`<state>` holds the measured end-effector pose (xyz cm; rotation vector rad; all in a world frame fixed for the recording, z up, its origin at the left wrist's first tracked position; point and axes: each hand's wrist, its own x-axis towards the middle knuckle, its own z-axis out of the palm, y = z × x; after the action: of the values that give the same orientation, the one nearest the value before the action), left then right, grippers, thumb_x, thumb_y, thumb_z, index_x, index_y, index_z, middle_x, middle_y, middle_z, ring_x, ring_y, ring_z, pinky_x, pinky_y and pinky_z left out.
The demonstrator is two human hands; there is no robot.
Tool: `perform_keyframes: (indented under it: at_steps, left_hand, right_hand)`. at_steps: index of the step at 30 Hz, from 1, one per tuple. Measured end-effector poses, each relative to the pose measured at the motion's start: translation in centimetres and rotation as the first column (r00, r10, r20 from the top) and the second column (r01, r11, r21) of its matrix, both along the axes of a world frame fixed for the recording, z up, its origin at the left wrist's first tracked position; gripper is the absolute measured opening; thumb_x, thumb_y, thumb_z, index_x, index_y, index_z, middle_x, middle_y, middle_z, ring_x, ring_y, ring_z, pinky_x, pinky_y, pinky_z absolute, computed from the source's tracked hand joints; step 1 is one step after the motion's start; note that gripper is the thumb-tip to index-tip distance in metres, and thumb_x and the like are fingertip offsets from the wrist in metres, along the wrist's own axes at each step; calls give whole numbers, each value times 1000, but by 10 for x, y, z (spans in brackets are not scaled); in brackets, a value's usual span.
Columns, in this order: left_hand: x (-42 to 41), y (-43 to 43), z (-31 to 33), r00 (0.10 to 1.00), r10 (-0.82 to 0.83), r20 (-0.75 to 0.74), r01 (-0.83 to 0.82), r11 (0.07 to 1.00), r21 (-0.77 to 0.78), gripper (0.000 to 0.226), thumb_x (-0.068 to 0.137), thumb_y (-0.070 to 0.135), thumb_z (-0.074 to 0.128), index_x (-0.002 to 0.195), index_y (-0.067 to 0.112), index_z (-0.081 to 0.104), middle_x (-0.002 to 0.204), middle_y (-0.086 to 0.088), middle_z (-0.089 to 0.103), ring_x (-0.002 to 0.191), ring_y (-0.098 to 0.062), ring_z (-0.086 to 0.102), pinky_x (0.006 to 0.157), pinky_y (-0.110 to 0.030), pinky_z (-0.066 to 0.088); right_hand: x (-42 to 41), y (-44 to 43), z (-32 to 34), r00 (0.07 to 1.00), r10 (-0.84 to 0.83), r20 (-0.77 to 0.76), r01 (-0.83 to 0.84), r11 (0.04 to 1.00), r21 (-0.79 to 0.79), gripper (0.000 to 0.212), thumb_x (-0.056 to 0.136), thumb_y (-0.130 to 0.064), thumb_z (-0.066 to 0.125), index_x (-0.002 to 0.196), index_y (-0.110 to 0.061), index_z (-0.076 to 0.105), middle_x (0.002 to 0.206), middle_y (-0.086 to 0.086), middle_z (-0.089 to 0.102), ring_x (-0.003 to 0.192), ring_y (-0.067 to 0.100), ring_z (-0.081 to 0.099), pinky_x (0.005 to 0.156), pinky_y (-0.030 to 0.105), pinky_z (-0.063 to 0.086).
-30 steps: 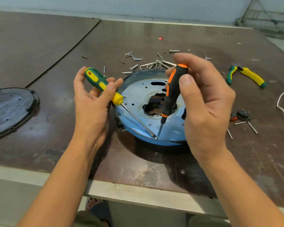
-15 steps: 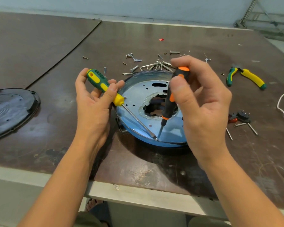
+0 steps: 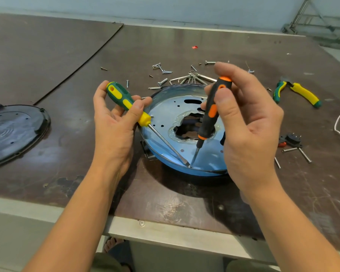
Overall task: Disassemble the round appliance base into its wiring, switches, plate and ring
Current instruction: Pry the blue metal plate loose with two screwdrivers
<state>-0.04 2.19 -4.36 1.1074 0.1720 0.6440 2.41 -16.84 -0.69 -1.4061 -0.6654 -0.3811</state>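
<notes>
Loose screws (image 3: 164, 71) behind base (image 3: 161, 116), pliers (image 3: 302, 94) and switch (image 3: 291, 138) right

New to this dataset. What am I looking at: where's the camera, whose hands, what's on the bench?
There is no robot: a person works bare-handed, and the single view comes from a head-worn camera looking down. The left hand grips a green-and-yellow screwdriver; the right hand holds a slimmer black-and-orange screwdriver. Both tips meet at the near rim of the round shiny metal appliance base on the brown table. Around it lie loose silver screws, a black round plastic cover, green-and-yellow pliers, a small black switch part and a white cord.
</notes>
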Motion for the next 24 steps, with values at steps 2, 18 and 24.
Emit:
perform_keyframes:
  at_steps: [2,18,24]
  left_hand:
    - [0,0,-1,1000,5,-1,-5,1000,2,72,93,-2,65,149,23,27,116,-19,64,109,-27,72,85,-33,58]
    - [0,-1,-1,1000,10,-14,-10,999,31,72,94,-2,65,148,24,26,111,-14,65,109,-27,72,87,-34,58]
    - [0,-1,0,1000,16,-21,-15,999,35,72,95,-2,64,150,23,24,115,-17,64,108,-26,72,85,-32,59]
  right_hand:
    - [1,-1,0,998,39,-40,-37,998,48,29,104,-2,49,129,-7,62,101,18,68,88,27,66,77,28,51]
    - [-1,1,1,1000,29,-3,-29,999,-36,27,96,-8,70,122,-10,64,98,14,58,87,16,55,75,33,50]
    - [-1,-1,0,997,64,-40,-64,998,0,33,102,-1,43,132,-6,56,110,16,67,101,23,65,90,36,55]
